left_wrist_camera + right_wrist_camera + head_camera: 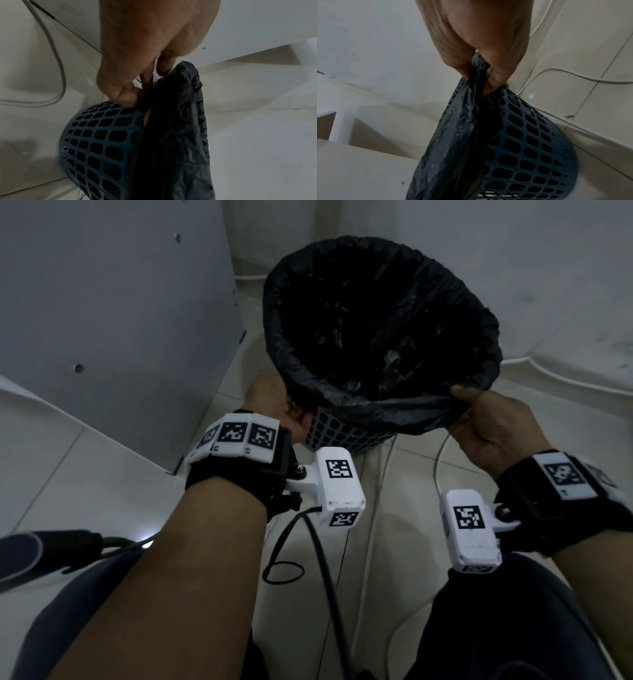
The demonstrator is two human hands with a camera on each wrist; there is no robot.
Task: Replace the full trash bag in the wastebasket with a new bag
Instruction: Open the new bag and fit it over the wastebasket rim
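A black trash bag (380, 313) lines a blue lattice wastebasket (337, 436) on the tiled floor, its edge folded over the rim. My left hand (274, 402) pinches the bag's folded edge at the near left of the rim; the left wrist view shows my hand (137, 94) gripping the black plastic of the bag (173, 135) above the wastebasket (96, 142). My right hand (479, 422) pinches the bag's edge at the near right. In the right wrist view my right hand (486, 79) holds the bag (453, 142) beside the wastebasket (530, 155). Dark scraps lie inside the bag.
A grey cabinet panel (113, 313) stands close on the left of the basket. White walls close the corner behind it. White cables (438, 470) and a black cable (318, 542) trail over the floor tiles near my knees.
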